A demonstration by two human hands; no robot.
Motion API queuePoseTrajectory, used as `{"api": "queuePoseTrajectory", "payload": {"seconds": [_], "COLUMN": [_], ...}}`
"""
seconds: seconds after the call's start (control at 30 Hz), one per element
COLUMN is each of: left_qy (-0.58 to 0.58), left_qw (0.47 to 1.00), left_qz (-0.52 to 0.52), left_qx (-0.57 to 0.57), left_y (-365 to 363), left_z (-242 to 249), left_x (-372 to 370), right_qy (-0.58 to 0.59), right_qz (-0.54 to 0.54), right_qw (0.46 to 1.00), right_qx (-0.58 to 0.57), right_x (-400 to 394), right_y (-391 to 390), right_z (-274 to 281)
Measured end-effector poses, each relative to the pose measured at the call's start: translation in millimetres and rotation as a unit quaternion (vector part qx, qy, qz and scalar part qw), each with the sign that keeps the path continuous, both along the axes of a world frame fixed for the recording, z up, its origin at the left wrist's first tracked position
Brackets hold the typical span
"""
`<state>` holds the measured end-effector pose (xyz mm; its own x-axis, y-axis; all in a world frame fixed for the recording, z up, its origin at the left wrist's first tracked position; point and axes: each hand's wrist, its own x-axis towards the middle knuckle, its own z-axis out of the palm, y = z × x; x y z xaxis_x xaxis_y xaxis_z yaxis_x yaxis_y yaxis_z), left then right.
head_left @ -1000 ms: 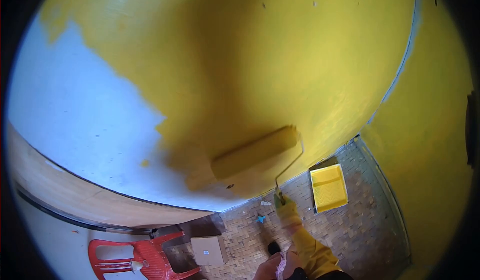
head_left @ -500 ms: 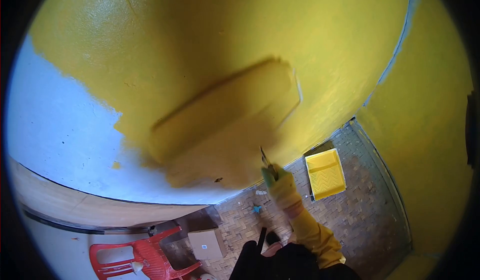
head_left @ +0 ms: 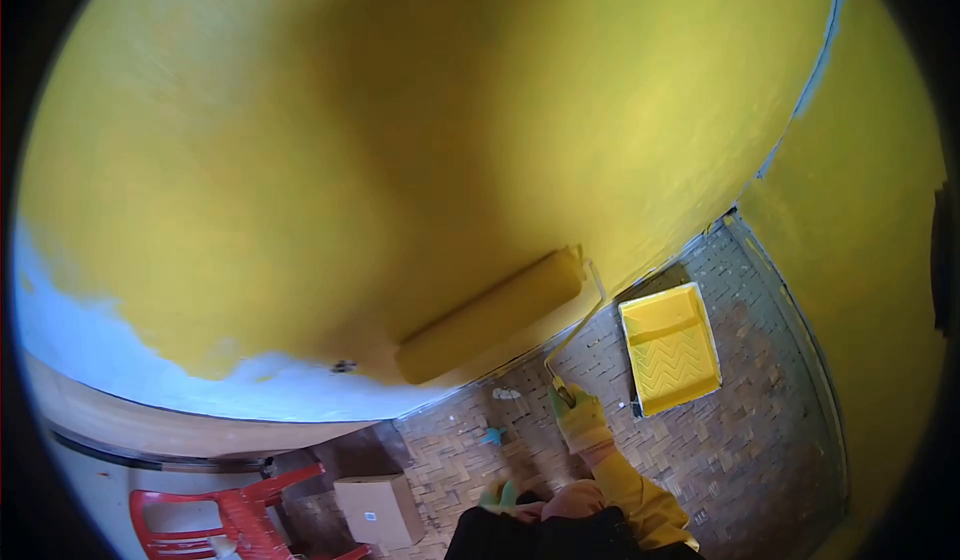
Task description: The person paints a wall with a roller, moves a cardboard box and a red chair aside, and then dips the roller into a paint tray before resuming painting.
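Observation:
My right hand [head_left: 580,422], in a green and yellow glove below a long yellow sleeve, is closed around the handle of a paint roller [head_left: 490,318]. The yellow roller lies slanted against the lower part of the yellow-painted wall [head_left: 230,260], just above the floor line. Low in the view, what looks like my left hand [head_left: 498,497] shows in a pale green glove beside my dark clothing; its fingers are too small and partly hidden to read. To the right of my right hand, a paint tray [head_left: 670,350] with yellow paint stands on the floor.
An unpainted pale blue-white strip [head_left: 200,398] runs along the wall's lower left. On the woven-pattern floor [head_left: 455,465] are a small blue scrap [head_left: 492,436] and a cardboard box [head_left: 378,510]. A red plastic chair [head_left: 240,520] stands lower left. Another yellow wall [head_left: 880,290] meets the corner at right.
The roller has moved down the wall, and my right hand has lowered with it. More of the pale area at left is now yellow. The pale green glove has come into view.

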<state>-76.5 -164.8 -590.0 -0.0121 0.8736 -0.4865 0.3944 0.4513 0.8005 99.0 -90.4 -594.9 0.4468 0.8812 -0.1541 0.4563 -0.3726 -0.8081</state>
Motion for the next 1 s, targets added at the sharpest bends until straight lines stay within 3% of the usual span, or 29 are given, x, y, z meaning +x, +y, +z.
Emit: {"api": "queuePoseTrajectory", "payload": {"seconds": [0.1,0.23,0.3,0.37,0.53,0.63,0.67,0.73,0.77,0.83,0.87,0.93,1.0], "left_qy": [-0.01,-0.039,0.064,0.049,-0.212,-0.272,-0.273,-0.414,-0.415,-0.432,-0.417,-0.399,-0.379], "left_qw": [1.0,0.997,0.984,0.98,0.946,0.948,0.947,0.878,0.876,0.869,0.885,0.892,0.896], "left_qz": [-0.008,-0.063,-0.16,-0.184,-0.045,-0.021,-0.029,0.047,0.04,0.054,0.027,-0.03,-0.084], "left_qx": [0.025,-0.017,-0.037,-0.061,-0.243,-0.162,-0.166,-0.235,-0.243,-0.233,-0.205,-0.21,-0.216], "left_y": [6,30,43,58,74,73,73,72,64,53,44,30,18], "left_z": [-49,-153,-190,-228,-303,-332,-334,-334,-330,-320,-306,-265,-249], "left_x": [29,68,86,101,125,141,144,146,150,155,161,179,196], "right_qy": [0.014,0.007,0.045,0.048,0.041,0.065,0.063,0.032,0.03,-0.042,-0.042,-0.064,-0.018], "right_qz": [-0.009,-0.016,0.005,0.01,0.076,0.091,0.082,0.107,0.097,0.198,0.194,0.136,0.092], "right_qw": [0.997,0.995,0.988,0.988,0.986,0.987,0.988,0.989,0.99,0.974,0.975,0.987,0.995], "right_qx": [-0.07,-0.099,-0.147,-0.144,-0.146,-0.116,-0.117,-0.093,-0.098,-0.103,-0.103,0.064,0.035], "right_x": [9,23,30,33,44,46,48,54,58,66,71,85,104], "right_y": [-16,-29,-37,-45,-54,-58,-60,-65,-72,-77,-86,-112,-136], "right_z": [-74,-150,-191,-234,-290,-315,-312,-301,-298,-298,-305,-321,-264]}}
